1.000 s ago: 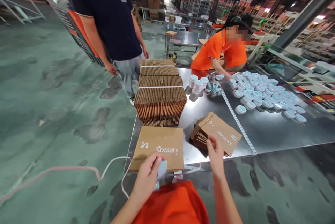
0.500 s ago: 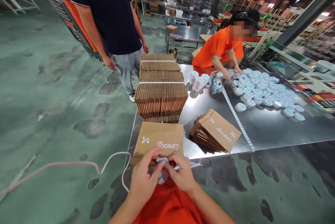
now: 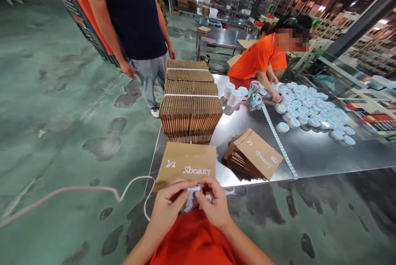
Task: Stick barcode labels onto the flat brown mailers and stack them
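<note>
My left hand (image 3: 167, 209) and my right hand (image 3: 214, 206) meet in front of my orange shirt, fingers pinched together on a small pale blue-white item (image 3: 192, 190) held between them. What the item is I cannot make out. Just beyond my hands a flat brown "Sbeauty" cardboard mailer (image 3: 186, 165) lies at the near edge of the steel table (image 3: 309, 153). To its right sits a slanted pile of the same flat mailers (image 3: 253, 155).
Strapped bundles of corrugated cardboard (image 3: 190, 106) stand mid-table. Several small white-and-blue jars (image 3: 309, 108) cover the far right, where a person in orange (image 3: 262, 58) reaches. A person in a dark shirt (image 3: 130, 17) stands at far left. A white cord (image 3: 93, 192) trails across the green floor.
My right hand left the pile of mailers and came back to my left hand. Both now pinch the small pale item. The person in orange leaned further over the jars.
</note>
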`<action>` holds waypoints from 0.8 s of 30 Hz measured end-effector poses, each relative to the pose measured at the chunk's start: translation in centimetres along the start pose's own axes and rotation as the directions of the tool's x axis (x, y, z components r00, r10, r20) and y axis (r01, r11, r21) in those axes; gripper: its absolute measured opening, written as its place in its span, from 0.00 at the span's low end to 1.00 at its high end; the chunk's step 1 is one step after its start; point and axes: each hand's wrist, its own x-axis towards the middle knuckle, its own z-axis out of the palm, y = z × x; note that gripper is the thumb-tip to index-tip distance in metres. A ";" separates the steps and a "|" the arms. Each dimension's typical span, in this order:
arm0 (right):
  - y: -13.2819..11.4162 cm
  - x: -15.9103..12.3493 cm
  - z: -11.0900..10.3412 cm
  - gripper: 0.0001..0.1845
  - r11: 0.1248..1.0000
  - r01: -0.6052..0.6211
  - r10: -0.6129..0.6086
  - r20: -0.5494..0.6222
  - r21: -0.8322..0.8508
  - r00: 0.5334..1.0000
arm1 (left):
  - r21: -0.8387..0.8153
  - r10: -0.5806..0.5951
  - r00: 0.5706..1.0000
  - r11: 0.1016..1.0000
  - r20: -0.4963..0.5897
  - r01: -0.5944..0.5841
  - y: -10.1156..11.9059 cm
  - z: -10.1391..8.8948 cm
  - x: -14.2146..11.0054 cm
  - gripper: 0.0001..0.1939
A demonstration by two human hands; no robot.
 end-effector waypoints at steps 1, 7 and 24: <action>-0.1 0.0 -0.1 0.11 1.000 -0.008 0.008 0.013 0.027 1.000 | -0.021 -0.004 1.000 1.000 0.000 0.004 0.1 0.0 0.0 0.09; -0.7 0.7 -0.6 0.21 0.991 -0.083 0.077 0.067 0.107 0.995 | 0.033 -0.051 0.995 0.998 -0.088 0.054 -0.1 0.4 0.1 0.11; -0.1 1.7 -0.7 0.07 0.995 -0.080 0.078 -0.031 -0.053 0.996 | 0.229 -0.126 0.976 0.959 -0.178 0.165 -2.1 1.6 0.3 0.16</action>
